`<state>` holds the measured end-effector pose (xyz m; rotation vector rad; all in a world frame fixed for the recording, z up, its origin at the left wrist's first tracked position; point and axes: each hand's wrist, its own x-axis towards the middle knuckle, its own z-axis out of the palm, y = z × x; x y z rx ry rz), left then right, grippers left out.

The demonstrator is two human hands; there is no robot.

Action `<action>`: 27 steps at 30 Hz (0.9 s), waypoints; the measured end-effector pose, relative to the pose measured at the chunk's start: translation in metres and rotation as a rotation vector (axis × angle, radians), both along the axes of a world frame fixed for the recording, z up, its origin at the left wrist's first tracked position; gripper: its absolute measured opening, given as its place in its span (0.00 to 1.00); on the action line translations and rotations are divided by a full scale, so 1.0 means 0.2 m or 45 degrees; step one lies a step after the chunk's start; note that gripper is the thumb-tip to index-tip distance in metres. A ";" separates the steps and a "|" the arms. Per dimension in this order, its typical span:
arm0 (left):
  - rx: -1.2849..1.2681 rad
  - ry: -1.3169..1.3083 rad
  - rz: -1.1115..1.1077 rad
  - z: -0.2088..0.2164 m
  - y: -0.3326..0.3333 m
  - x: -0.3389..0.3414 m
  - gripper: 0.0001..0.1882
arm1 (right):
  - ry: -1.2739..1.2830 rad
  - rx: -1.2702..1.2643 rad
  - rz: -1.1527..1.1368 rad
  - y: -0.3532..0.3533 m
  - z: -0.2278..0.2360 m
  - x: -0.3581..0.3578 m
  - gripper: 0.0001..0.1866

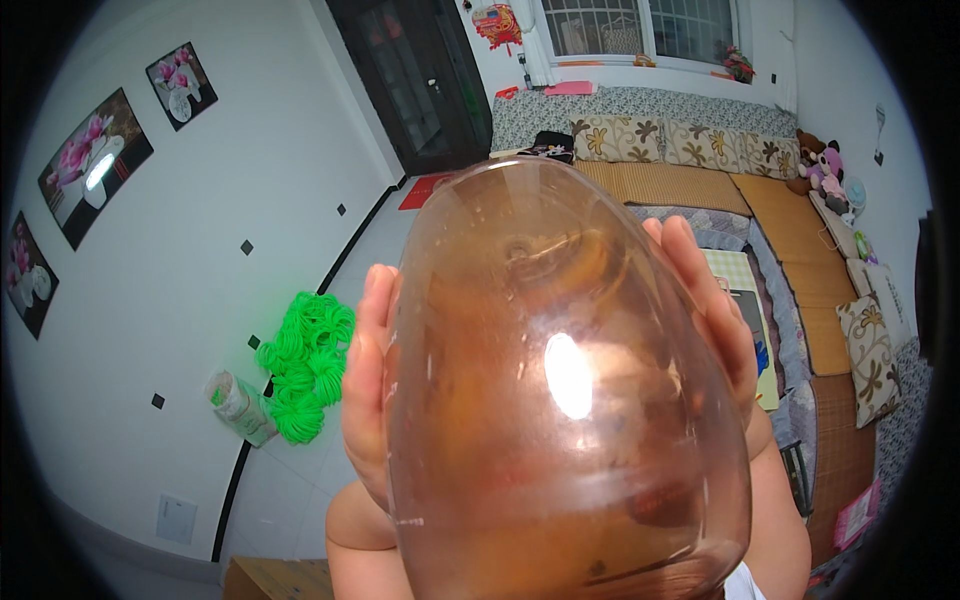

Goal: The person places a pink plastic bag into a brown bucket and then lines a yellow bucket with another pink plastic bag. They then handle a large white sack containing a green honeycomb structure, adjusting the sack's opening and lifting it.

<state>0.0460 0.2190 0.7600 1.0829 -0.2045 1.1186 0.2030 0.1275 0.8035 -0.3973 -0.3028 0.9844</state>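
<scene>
Brownish see-through plastic, a rounded container fills the centre of the frame down to the lower edge, narrower at the top, wider below. It stands in the way of much of the room behind it. Green yarn lies in looped bundles on the floor left of centre, beside a whitish bag with a bit of green at its mouth. Part of a cardboard box shows at the lower left. Right of centre, a low table with a pale checked cover bears something blue, partly hidden by the right hand. Beyond, a sofa with woven mats carries patterned cushions and, at the upper right, stuffed toys. The container's bottom is cut off by the lower edge, and glare whitens its side; whether it holds anything cannot be told through the tint. Left hand and right hand press against its opposite sides, fingers nearly straight and pointing up, clasping it between them; their thumbs and much of their palms are hidden behind it.
</scene>
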 end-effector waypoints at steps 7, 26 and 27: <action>0.317 0.141 0.224 -0.15 0.17 -0.07 0.29 | -0.050 -0.098 -0.054 0.05 -0.02 -0.06 0.32; 0.248 0.923 0.505 -0.76 0.49 0.54 0.38 | -1.783 -0.204 -0.229 0.28 -0.87 0.57 0.52; 0.351 1.053 0.567 -0.73 0.50 0.54 0.40 | -1.707 -0.166 -0.190 0.33 -0.91 0.61 0.51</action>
